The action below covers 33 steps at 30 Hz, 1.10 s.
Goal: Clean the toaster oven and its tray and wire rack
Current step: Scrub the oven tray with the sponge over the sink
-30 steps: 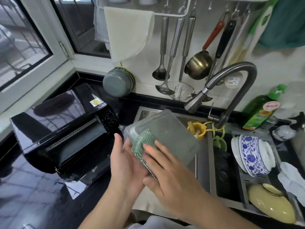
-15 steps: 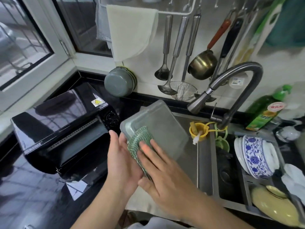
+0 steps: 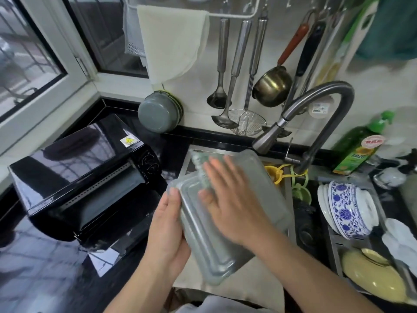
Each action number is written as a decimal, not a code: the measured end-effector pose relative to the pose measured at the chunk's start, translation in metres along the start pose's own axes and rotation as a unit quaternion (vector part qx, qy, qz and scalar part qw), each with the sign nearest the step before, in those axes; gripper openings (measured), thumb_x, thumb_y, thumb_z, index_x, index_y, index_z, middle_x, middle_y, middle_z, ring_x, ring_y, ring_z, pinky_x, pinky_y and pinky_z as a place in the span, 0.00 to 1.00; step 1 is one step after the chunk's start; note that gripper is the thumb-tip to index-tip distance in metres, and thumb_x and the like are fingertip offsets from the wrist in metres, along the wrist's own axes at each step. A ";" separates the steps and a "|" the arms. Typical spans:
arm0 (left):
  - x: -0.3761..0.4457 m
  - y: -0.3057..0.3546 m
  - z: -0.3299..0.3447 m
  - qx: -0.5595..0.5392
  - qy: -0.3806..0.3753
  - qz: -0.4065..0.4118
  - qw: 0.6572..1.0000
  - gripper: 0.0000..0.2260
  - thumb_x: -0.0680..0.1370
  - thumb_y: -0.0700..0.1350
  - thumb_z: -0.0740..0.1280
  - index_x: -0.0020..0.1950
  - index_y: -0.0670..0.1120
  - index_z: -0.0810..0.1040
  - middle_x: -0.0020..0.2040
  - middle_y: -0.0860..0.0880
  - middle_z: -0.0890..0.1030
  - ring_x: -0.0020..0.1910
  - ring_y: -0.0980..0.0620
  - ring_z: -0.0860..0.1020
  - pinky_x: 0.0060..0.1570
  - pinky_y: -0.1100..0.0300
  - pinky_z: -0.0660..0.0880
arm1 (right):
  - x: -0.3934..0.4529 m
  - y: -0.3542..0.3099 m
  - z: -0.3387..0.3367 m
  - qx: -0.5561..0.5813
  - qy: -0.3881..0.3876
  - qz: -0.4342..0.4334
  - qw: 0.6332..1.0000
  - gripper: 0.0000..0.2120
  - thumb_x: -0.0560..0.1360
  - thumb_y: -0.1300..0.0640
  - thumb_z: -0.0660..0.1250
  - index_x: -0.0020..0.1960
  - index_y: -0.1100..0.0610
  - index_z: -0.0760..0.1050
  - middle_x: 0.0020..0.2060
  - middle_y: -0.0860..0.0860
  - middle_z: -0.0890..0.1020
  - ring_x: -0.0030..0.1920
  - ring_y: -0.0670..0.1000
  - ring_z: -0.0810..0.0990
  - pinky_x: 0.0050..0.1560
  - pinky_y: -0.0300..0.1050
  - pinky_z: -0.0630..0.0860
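Two hands on tray point(image 3: 259, 195) | left hand point(image 3: 167, 231) grips its edge | right hand point(image 3: 234, 199) flat, pressing scrubber point(image 3: 202, 170)

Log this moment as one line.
step: scrub tray | left hand: holds tray over sink | right hand: presses sponge on tray

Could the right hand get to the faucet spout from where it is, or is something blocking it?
Probably yes: the right hand presses a green scrubber on the tray, and the spout hangs just beyond, nothing between.
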<state>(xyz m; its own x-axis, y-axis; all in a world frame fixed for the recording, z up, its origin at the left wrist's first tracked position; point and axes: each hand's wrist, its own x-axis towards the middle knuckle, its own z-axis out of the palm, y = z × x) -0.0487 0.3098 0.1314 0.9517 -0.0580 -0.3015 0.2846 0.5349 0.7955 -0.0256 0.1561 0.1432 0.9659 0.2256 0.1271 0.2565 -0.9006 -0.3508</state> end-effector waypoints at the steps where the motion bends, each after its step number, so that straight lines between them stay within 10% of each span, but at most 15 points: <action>1: 0.000 0.003 -0.003 0.015 0.007 0.014 1.000 0.17 0.86 0.54 0.61 0.64 0.46 0.82 0.62 0.37 0.83 0.57 0.43 0.84 0.52 0.51 0.83 | 0.005 0.014 -0.006 -0.017 -0.005 0.038 0.999 0.34 0.81 0.34 0.33 0.81 0.50 0.50 0.81 0.46 0.51 0.80 0.49 0.39 0.80 0.55 0.44; 12: -0.003 -0.006 -0.002 0.088 -0.021 0.058 0.994 0.17 0.84 0.56 0.64 0.58 0.44 0.84 0.55 0.38 0.84 0.51 0.40 0.80 0.51 0.50 0.81 | -0.020 -0.031 -0.005 -0.005 0.047 -0.089 0.995 0.26 0.85 0.41 0.49 0.78 0.53 0.61 0.77 0.48 0.64 0.79 0.51 0.55 0.79 0.56 0.49; 20: 0.013 0.023 -0.024 0.100 0.002 0.083 0.992 0.16 0.84 0.56 0.64 0.58 0.46 0.85 0.54 0.40 0.86 0.50 0.45 0.85 0.48 0.52 0.83 | -0.015 0.063 -0.053 0.125 0.069 0.141 0.980 0.23 0.85 0.41 0.45 0.77 0.42 0.63 0.75 0.37 0.64 0.75 0.39 0.59 0.75 0.40 0.55; 25: 0.022 0.044 -0.029 0.074 -0.007 0.063 0.995 0.16 0.85 0.53 0.63 0.62 0.43 0.81 0.55 0.41 0.83 0.52 0.42 0.81 0.54 0.46 0.79 | -0.017 0.082 -0.086 0.600 -0.004 0.213 0.771 0.14 0.76 0.54 0.66 0.59 0.43 0.83 0.54 0.52 0.86 0.54 0.53 0.85 0.52 0.47 0.83; 33: 0.021 0.072 -0.037 0.095 -0.044 0.051 0.993 0.19 0.85 0.51 0.65 0.65 0.36 0.75 0.54 0.39 0.79 0.53 0.40 0.76 0.54 0.44 0.75 | -0.007 0.085 -0.088 0.495 -0.040 0.187 0.847 0.08 0.79 0.53 0.67 0.50 0.52 0.85 0.44 0.52 0.86 0.45 0.53 0.82 0.50 0.49 0.78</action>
<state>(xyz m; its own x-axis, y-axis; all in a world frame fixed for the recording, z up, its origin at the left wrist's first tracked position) -0.0125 0.3786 0.1628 0.9808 -0.0903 -0.1731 0.1945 0.3737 0.9069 -0.0134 0.0453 0.1947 0.9753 0.0528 -0.2145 -0.2028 -0.1704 -0.9643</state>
